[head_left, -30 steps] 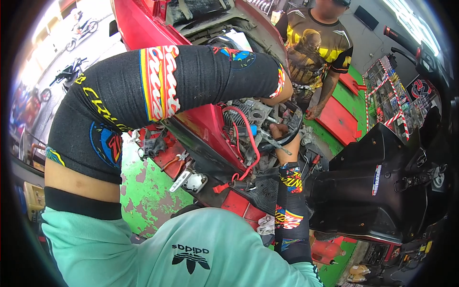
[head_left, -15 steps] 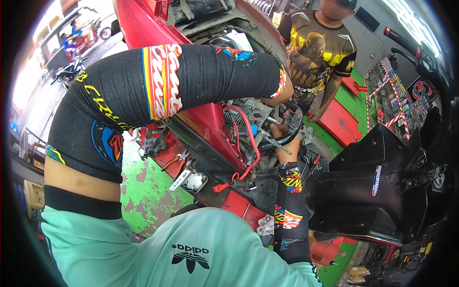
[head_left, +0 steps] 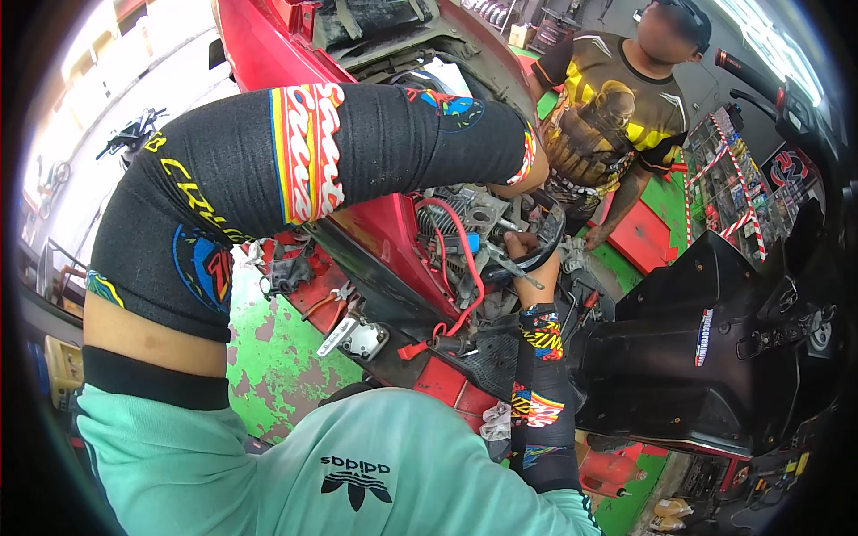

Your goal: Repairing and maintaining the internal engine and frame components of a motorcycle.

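A scooter with red body panels [head_left: 380, 237] has its engine [head_left: 456, 223] laid bare between my arms. My left arm reaches over the panels, and my left hand [head_left: 533, 179] is down at the far side of the engine; its fingers are hidden. From below, my right hand [head_left: 529, 259] reaches into the same spot with fingers bent round something I cannot make out. Beside it are a metal lever-like piece [head_left: 516, 266] and a curved black part [head_left: 547, 246]. A pink-red hose [head_left: 481, 286] loops over the engine next to a small blue piece [head_left: 466, 243].
A person [head_left: 617, 116] stands across the scooter, one hand low beside the engine. Pliers [head_left: 332, 299] and a metal cover [head_left: 362, 339] lie on the red platform [head_left: 440, 382]. A black scooter front [head_left: 706, 348] fills the right side. Parts shelves [head_left: 737, 179] stand behind.
The person opposite has shifted right and turned their head. Vehicles seen on the street at upper left have gone from view. My hands stay almost where they were.
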